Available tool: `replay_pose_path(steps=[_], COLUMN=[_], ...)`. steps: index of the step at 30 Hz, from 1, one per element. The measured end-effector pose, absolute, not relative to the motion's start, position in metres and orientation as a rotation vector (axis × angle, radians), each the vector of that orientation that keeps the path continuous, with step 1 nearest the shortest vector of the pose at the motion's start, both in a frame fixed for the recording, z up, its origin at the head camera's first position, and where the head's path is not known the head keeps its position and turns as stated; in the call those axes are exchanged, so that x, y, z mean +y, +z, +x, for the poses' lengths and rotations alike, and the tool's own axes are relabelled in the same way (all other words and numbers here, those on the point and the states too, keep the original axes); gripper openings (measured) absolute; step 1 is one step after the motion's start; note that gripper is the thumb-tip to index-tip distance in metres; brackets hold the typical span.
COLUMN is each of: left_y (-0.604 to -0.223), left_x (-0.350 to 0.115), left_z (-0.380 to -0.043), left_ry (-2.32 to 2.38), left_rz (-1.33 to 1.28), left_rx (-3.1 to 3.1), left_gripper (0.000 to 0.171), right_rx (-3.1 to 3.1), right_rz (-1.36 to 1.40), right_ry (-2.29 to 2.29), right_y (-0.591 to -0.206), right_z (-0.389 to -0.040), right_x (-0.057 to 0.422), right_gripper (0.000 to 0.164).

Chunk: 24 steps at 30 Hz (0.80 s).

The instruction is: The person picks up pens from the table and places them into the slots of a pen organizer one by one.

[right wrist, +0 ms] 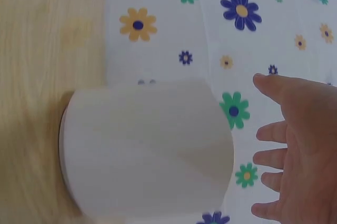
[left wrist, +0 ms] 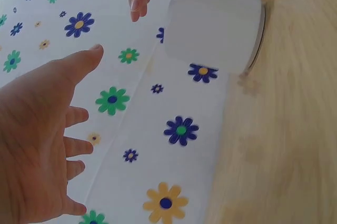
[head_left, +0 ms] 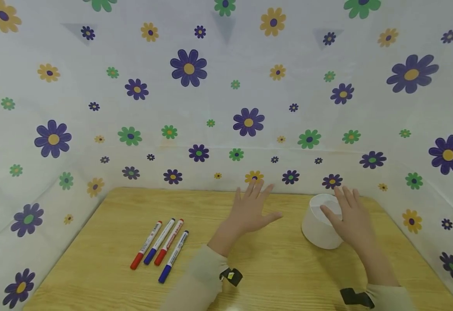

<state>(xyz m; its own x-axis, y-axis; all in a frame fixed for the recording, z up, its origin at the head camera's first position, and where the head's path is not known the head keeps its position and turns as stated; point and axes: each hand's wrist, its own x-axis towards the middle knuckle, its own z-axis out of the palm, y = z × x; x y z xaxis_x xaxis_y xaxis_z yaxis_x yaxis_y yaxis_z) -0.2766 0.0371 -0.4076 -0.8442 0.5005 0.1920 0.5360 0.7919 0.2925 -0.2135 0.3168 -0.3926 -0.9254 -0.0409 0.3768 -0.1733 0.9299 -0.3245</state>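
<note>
A white, slightly tapered round container stands upright on the right half of the table. My right hand hovers by its upper right side with fingers spread; in the right wrist view a gap shows between the hand and the container. Fingers apart and holding nothing, my left hand is over the middle of the table. Left of it lie several markers: a red-capped one, a blue-capped one, another red-capped one and another blue-capped one.
The wood-grain table is enclosed at the back and both sides by a white sheet printed with flowers. Dark bands sit at the sleeve cuffs. The markers lie side by side, slanted, near the table's left part.
</note>
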Motion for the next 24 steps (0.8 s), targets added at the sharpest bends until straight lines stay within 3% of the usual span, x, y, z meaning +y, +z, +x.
replay_pose_path(steps=[11,24], left_y=[-0.417,-0.429], left_x=[0.098,0.141], left_z=[-0.267,-0.265], left_ry=[-0.484,-0.460], left_rz=[-0.960,-0.965], left_rx=[-2.831,-2.860], left_gripper=[0.090,0.095], right_rx=[-2.732,-2.932], right_rz=[0.144,0.082], right_ry=[0.513,0.717], right_y=[-0.409,-0.419], right_z=[-0.197,-0.192], right_x=[0.365,0.378], right_gripper=[0.076,0.077])
